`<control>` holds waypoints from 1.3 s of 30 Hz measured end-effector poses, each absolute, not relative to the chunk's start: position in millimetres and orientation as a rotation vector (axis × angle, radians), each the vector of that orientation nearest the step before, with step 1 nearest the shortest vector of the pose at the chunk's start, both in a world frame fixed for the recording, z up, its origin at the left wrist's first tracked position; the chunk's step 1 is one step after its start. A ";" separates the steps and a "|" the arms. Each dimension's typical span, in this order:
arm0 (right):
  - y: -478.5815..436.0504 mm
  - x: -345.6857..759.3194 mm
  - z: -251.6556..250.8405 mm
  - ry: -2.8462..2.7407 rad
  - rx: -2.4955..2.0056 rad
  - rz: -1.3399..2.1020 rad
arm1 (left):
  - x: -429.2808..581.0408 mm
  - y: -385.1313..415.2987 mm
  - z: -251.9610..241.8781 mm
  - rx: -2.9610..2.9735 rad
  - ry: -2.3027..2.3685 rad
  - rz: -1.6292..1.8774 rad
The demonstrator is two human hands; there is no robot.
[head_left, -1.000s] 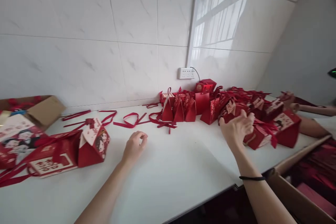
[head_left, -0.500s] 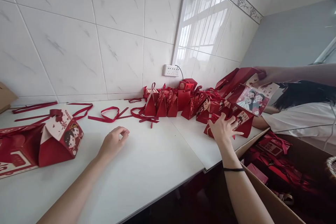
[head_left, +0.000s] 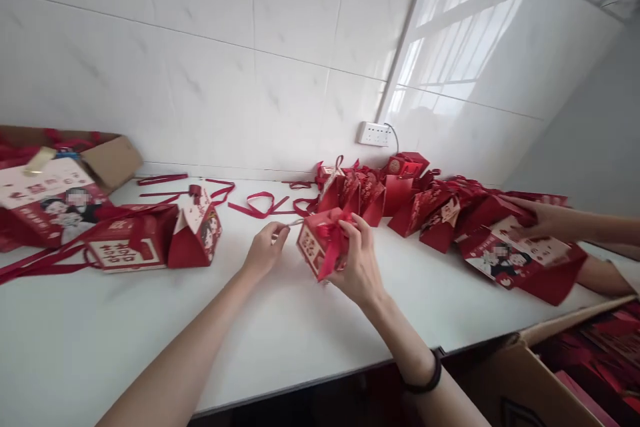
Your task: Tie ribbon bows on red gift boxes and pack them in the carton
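A small red gift box (head_left: pixel 313 247) with a printed cream side and a red ribbon bow (head_left: pixel 334 240) is in my right hand (head_left: pixel 361 267), whose fingers wrap its right side and touch the bow. The box is tilted, just above the white table. My left hand (head_left: pixel 265 250) is closed in a pinch to the left of the box. A thin strand (head_left: pixel 295 221) runs from those fingertips to the box; its kind is hard to make out.
Red gift boxes (head_left: pixel 193 243) stand at the left beside an open carton (head_left: pixel 113 160). Loose red ribbons (head_left: pixel 260 203) lie along the wall. More red boxes (head_left: pixel 373 197) stand at the back. At the right, another person's hands (head_left: pixel 555 220) hold a large red box (head_left: pixel 540 273) near a cardboard carton (head_left: pixel 515 373).
My right hand has come left from the pile with a small gift box. My left hand now pinches a strand at it. The view has turned left; the other person's large box is lower.
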State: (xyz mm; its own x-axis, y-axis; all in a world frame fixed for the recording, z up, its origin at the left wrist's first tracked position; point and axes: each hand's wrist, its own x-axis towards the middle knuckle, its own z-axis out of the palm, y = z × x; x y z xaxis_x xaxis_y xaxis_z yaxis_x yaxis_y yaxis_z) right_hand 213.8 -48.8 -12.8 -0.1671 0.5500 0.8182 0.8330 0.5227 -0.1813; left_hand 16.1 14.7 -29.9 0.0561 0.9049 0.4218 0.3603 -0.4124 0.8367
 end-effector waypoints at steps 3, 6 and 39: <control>-22.2 173.7 -6.5 -1.869 -0.952 -0.430 | 13.0 16.1 -25.1 1.546 1.177 1.591; 0.3 153.0 -16.9 -1.858 -0.933 -0.451 | 9.5 17.4 -20.9 1.265 1.136 1.734; -4.5 200.6 -10.3 -1.798 -0.987 0.451 | 15.1 -7.9 -10.2 1.913 0.939 1.323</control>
